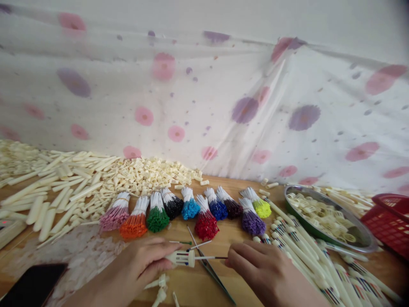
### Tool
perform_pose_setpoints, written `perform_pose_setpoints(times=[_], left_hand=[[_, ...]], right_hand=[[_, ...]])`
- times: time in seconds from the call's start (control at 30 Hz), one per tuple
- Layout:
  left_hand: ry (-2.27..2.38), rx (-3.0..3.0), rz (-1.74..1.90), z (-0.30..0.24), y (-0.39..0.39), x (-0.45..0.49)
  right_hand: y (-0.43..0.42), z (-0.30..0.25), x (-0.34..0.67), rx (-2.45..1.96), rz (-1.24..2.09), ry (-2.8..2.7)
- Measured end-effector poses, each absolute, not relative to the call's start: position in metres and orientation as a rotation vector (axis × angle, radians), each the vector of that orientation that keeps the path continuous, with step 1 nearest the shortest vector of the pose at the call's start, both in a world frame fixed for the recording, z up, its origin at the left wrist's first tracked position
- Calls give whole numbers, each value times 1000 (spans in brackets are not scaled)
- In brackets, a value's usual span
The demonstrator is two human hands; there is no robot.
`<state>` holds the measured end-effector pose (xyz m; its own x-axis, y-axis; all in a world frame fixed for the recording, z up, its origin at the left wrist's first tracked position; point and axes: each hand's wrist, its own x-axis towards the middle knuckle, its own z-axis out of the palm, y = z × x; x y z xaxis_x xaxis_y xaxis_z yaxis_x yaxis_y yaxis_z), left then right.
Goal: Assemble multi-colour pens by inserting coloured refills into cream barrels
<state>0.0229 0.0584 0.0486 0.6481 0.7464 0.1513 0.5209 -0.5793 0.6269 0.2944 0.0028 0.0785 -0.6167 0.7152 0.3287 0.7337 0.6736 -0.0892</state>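
My left hand (145, 260) is closed around a cream multicolour pen barrel (184, 258), its slotted end pointing right. My right hand (260, 266) pinches the dark end of a thin white pen refill (206, 257), whose other end meets the barrel's open end. Underneath lies a slim dark pointed metal tool, apparently tweezers (214, 275). A loose green-tipped refill (180, 242) and a white one (201, 245) lie just behind the barrel. Beyond my hands stand bundles of refills, including a red bundle (207, 224), a purple bundle (253, 219) and an orange bundle (134, 221).
Cream plastic parts (153, 172) are heaped at the back left, with long tubes (47, 213) beside them. Filled pens (306, 251) lie on the right, near a metal bowl (367, 244) of rings and a red basket (388, 221). A phone (33, 283) lies front left.
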Motion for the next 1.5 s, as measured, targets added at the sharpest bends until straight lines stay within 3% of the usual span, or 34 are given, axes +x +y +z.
perform_pose_setpoints(times=[0.53, 1.1, 1.3, 1.4, 1.5], left_hand=[[991, 2274, 472, 56, 56, 27], [878, 2377, 551, 54, 51, 32], [902, 2282, 492, 55, 51, 34], [955, 2195, 554, 51, 51, 31], [995, 2106, 613, 46, 52, 29]], right_hand=[[-2, 85, 289, -1137, -68, -2559], [9, 37, 245, -902, -73, -2055], [13, 17, 236, -893, 311, -1740], [9, 25, 243, -968, 679, -1733], [6, 40, 254, -1082, 769, -1705]])
